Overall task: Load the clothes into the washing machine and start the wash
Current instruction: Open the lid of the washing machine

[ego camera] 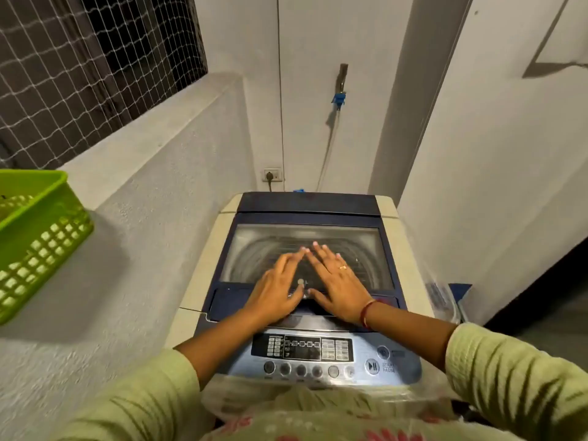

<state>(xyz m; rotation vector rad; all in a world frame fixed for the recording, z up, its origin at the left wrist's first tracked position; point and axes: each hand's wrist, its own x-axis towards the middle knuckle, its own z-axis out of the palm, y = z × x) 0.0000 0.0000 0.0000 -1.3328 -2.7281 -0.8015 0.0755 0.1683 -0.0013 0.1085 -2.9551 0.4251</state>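
Both palms down! My left hand and right hand lay flat, fingers straight and gripping nothing, on the closed tinted-glass lid of the cream-and-navy top-loading washing machine.

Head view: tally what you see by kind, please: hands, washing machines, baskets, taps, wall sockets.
Hands: 2, left hand and right hand, both flat on the closed lid
Washing machine: 1
Green basket: 1
Tap: 1
Wall socket: 1
Total: 6
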